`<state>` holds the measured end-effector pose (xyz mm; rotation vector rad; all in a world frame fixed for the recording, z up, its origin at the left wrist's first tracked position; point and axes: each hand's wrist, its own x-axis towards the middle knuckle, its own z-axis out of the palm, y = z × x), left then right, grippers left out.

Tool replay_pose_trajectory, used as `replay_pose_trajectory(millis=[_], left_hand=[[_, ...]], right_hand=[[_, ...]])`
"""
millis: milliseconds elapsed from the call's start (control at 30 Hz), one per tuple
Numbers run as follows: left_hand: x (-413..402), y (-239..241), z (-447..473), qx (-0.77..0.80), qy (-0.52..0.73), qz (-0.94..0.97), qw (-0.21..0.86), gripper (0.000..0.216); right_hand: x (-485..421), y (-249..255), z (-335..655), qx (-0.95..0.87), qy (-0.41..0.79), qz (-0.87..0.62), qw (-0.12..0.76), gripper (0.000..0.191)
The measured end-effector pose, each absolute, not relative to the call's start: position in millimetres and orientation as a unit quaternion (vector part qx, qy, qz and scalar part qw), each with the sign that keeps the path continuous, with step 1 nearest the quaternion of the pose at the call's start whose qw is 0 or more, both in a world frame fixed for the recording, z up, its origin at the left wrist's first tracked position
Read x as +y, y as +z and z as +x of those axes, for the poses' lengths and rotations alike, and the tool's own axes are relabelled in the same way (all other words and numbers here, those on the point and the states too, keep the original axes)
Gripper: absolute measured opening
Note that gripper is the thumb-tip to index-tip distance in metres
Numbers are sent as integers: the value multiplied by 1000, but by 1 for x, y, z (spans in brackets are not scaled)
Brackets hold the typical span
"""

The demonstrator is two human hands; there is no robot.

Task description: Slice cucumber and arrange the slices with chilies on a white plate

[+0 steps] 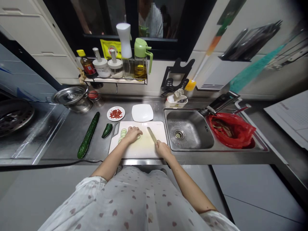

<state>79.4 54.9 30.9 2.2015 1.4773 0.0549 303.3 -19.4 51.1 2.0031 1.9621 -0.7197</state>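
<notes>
On the white cutting board (pixel 144 152), my right hand (pixel 163 149) is closed around the handle of a kitchen knife (pixel 151 134), its blade angled up and left. My left hand (pixel 132 134) rests on the board with fingers bent over cucumber slices; a bit of pale green shows below the fingers. More cucumber slices (pixel 123 132) lie in an overlapping row at the board's left side. A cut piece of cucumber (pixel 107 131) and a whole cucumber (pixel 89 136) lie on the counter left of the board. Some slices are hidden by my left hand.
Behind the board sit a plate of chopped red pieces (pixel 115 113) and a white square plate (pixel 142 113). The sink (pixel 190 128) is on the right, with a red plastic bag (pixel 231 130) beyond it. A lidded steel pot (pixel 73 99) stands back left, below a seasoning shelf (pixel 117 81).
</notes>
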Motion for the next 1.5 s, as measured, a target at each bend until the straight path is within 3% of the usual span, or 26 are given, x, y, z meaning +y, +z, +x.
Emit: replay_pose_trajectory(millis=[167,500,1500], left_hand=[[45,24,67,663,45,713,223,23],[45,11,70,726,21,643,243,14],[58,10,72,749,15,610,259,12]], right_hand=[[-23,57,303,694,-229,671,127,36],[-50,70,292,765,-210,587,162,34],[-45,73,291,766,-234,563,201,32]])
